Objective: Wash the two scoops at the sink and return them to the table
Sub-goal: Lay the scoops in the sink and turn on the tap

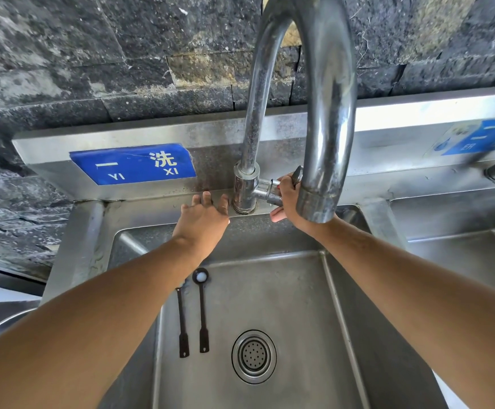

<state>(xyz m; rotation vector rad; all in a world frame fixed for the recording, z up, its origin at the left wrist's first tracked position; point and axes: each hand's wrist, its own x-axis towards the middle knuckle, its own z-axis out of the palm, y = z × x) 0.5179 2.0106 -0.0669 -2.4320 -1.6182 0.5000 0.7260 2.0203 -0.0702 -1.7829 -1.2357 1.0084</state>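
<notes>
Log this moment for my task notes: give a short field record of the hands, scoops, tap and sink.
left hand: open, fingers spread beside the tap base
right hand: grips the metal tap handle
two dark long-handled scoops: side by side on the basin floor, untouched
curved steel tap: no water visible
stainless steel sink: round drain strainer right of the scoops
stage: washing not yet begun
</notes>
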